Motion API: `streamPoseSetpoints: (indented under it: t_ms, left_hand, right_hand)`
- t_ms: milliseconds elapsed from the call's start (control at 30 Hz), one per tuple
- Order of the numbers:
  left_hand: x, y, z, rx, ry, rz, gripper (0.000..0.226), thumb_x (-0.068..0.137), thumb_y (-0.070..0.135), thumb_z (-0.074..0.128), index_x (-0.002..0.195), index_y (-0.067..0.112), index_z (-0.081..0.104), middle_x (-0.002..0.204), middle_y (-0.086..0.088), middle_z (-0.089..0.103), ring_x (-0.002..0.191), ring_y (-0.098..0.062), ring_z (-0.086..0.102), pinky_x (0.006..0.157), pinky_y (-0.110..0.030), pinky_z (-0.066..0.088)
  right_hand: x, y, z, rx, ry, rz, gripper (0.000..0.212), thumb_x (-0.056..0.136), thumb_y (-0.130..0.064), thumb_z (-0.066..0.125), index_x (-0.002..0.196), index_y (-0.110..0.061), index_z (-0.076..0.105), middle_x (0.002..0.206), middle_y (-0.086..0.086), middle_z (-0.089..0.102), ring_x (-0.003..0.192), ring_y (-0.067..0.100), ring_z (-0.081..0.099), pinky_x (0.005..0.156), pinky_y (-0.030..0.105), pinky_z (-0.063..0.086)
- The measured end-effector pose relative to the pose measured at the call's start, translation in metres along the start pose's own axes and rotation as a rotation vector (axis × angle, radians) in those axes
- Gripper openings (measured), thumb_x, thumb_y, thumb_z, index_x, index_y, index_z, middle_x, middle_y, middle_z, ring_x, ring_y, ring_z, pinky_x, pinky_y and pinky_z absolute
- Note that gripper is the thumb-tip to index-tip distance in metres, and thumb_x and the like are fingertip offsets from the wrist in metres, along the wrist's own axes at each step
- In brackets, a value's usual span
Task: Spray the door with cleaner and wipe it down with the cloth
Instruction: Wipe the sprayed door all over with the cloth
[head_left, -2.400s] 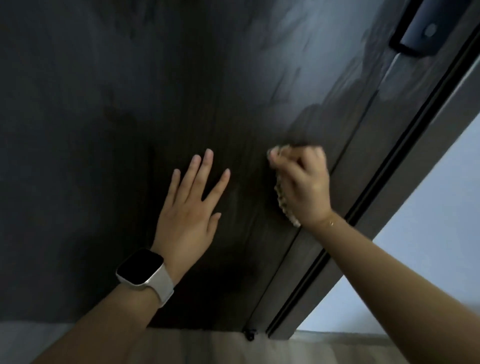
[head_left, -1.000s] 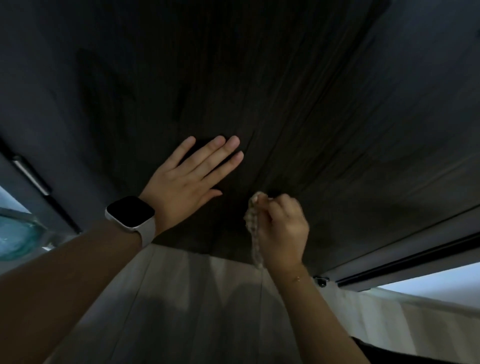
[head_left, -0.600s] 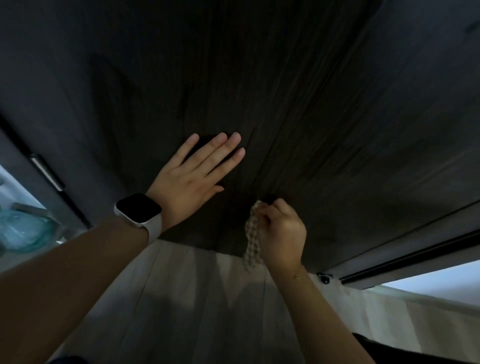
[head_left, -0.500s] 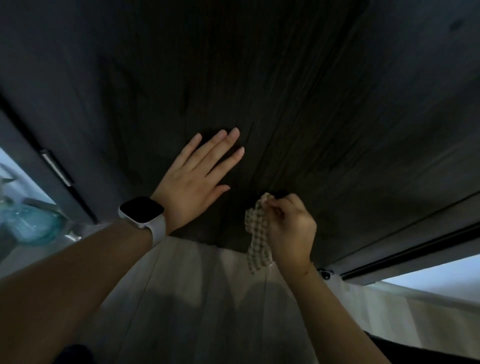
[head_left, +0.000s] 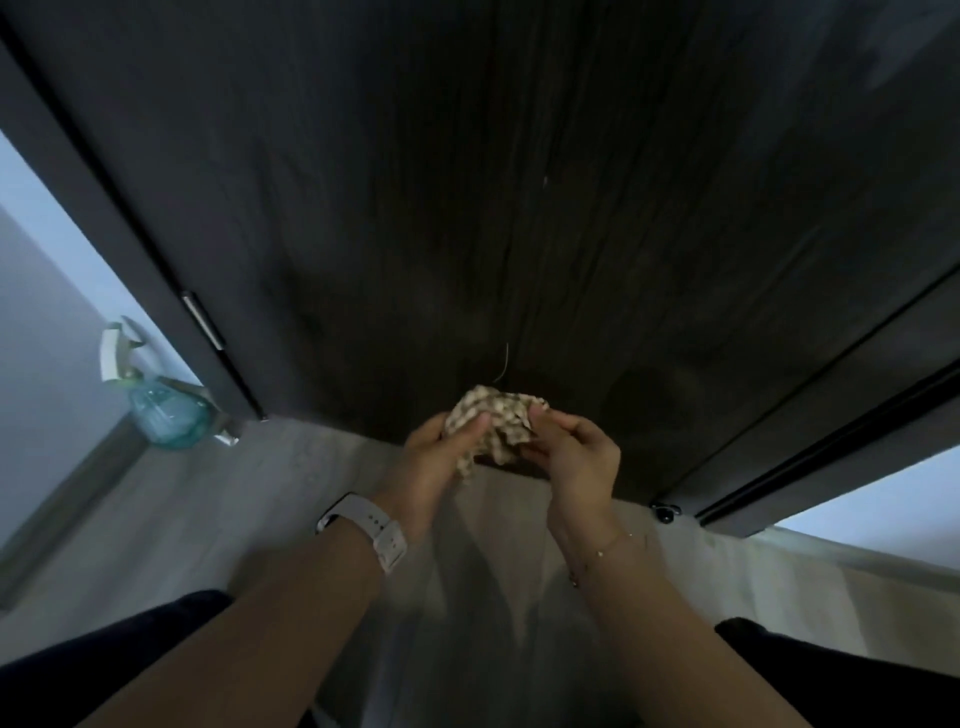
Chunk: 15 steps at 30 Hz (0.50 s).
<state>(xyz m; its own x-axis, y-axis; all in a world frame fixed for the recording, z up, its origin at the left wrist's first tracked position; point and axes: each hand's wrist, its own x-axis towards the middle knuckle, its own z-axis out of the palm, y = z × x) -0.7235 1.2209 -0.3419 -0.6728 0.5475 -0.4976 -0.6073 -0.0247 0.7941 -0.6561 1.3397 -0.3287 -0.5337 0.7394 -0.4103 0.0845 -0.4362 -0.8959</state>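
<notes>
Both hands — left hand (head_left: 434, 462) and right hand (head_left: 582, 462) — pinch the bunched checked cloth (head_left: 491, 421) just before the door (head_left: 519, 208); spray bottle (head_left: 161, 405) stands left of the door.

Doors: one dark door (head_left: 467, 182)
Cloths: one checked cloth (head_left: 491, 423)
Spray bottles: one teal spray bottle (head_left: 163, 410)
Hands: two, left hand (head_left: 434, 470) and right hand (head_left: 582, 467)
Watches: one white watch (head_left: 371, 535)
Hinges: one hinge (head_left: 203, 319)
</notes>
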Motion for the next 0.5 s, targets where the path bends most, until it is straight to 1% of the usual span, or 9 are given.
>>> streamPoseSetpoints:
  t_ms: [67, 100, 133, 200, 267, 333, 400, 433, 500]
  left_hand:
    - [0.007, 0.006, 0.002, -0.11, 0.007, -0.027, 0.047, 0.083, 0.034, 0.074, 0.126, 0.016, 0.062, 0.116, -0.012, 0.07, 0.109, -0.029, 0.067, 0.1, -0.049, 0.048]
    - [0.012, 0.009, 0.002, -0.178, 0.03, -0.027, 0.049, 0.081, 0.031, 0.075, 0.126, 0.016, 0.062, 0.117, -0.014, 0.07, 0.11, -0.031, 0.066, 0.101, -0.05, 0.048]
    - [0.018, 0.012, 0.003, -0.229, 0.07, -0.014, 0.048, 0.081, 0.027, 0.076, 0.125, 0.014, 0.063, 0.116, -0.014, 0.07, 0.108, -0.03, 0.067, 0.1, -0.049, 0.048]
    - [0.028, 0.018, 0.01, -0.23, 0.208, 0.016, 0.042, 0.083, 0.021, 0.074, 0.122, 0.009, 0.062, 0.111, -0.01, 0.071, 0.102, -0.026, 0.069, 0.091, -0.041, 0.054]
    - [0.04, 0.016, 0.019, -0.124, 0.441, 0.047, 0.042, 0.085, 0.018, 0.073, 0.12, 0.008, 0.053, 0.108, -0.004, 0.064, 0.097, -0.02, 0.064, 0.079, -0.031, 0.051]
    - [0.055, 0.011, 0.027, -0.018, 0.677, 0.164, 0.045, 0.085, 0.013, 0.072, 0.119, 0.012, 0.043, 0.107, -0.003, 0.054, 0.092, -0.018, 0.056, 0.071, -0.026, 0.045]
    - [0.076, 0.007, 0.031, 0.037, 0.788, 0.293, 0.041, 0.082, 0.005, 0.07, 0.109, 0.017, 0.042, 0.111, -0.009, 0.055, 0.091, -0.022, 0.058, 0.07, -0.028, 0.048]
    - [0.086, 0.005, 0.033, 0.065, 0.825, 0.33, 0.038, 0.081, 0.003, 0.071, 0.103, 0.018, 0.044, 0.112, -0.013, 0.057, 0.092, -0.025, 0.06, 0.074, -0.032, 0.051]
    - [0.101, -0.002, 0.037, 0.057, 0.895, 0.381, 0.031, 0.08, 0.011, 0.075, 0.097, 0.019, 0.05, 0.111, -0.012, 0.06, 0.092, -0.022, 0.061, 0.081, -0.033, 0.053]
  right_hand:
    - [0.004, -0.007, -0.003, -0.184, -0.078, -0.042, 0.007, 0.088, -0.017, 0.072, 0.091, -0.011, 0.071, 0.088, 0.004, 0.073, 0.087, 0.019, 0.071, 0.074, 0.03, 0.059]
    - [0.008, -0.011, -0.006, -0.317, -0.128, -0.128, 0.006, 0.089, -0.019, 0.071, 0.092, -0.013, 0.071, 0.088, 0.001, 0.072, 0.088, 0.017, 0.07, 0.077, 0.029, 0.058]
    - [0.014, -0.016, -0.01, -0.492, -0.176, -0.298, 0.006, 0.09, -0.019, 0.07, 0.093, -0.014, 0.071, 0.09, -0.001, 0.07, 0.088, 0.015, 0.068, 0.078, 0.027, 0.056]
    - [0.03, -0.036, -0.026, -0.909, -0.266, -0.82, 0.011, 0.09, -0.015, 0.069, 0.1, -0.014, 0.071, 0.1, 0.0, 0.065, 0.092, 0.013, 0.063, 0.08, 0.025, 0.052]
    - [0.052, -0.062, -0.044, -1.267, -0.413, -1.28, 0.022, 0.088, -0.009, 0.068, 0.109, -0.012, 0.07, 0.114, 0.008, 0.062, 0.106, 0.022, 0.059, 0.087, 0.033, 0.053]
    - [0.07, -0.085, -0.059, -1.509, -0.536, -1.559, 0.033, 0.084, -0.008, 0.068, 0.117, -0.011, 0.068, 0.129, 0.013, 0.058, 0.122, 0.029, 0.052, 0.101, 0.042, 0.046]
    - [0.082, -0.094, -0.069, -1.664, -0.551, -1.684, 0.044, 0.082, -0.01, 0.064, 0.125, -0.012, 0.065, 0.142, 0.016, 0.051, 0.134, 0.031, 0.041, 0.113, 0.044, 0.031]
    - [0.087, -0.095, -0.072, -1.735, -0.544, -1.716, 0.048, 0.081, -0.011, 0.063, 0.13, -0.013, 0.063, 0.148, 0.016, 0.045, 0.138, 0.032, 0.036, 0.116, 0.045, 0.025]
    - [0.099, -0.089, -0.072, -1.87, -0.543, -1.748, 0.057, 0.081, -0.013, 0.068, 0.138, -0.014, 0.056, 0.155, 0.016, 0.034, 0.144, 0.032, 0.028, 0.12, 0.047, 0.017]
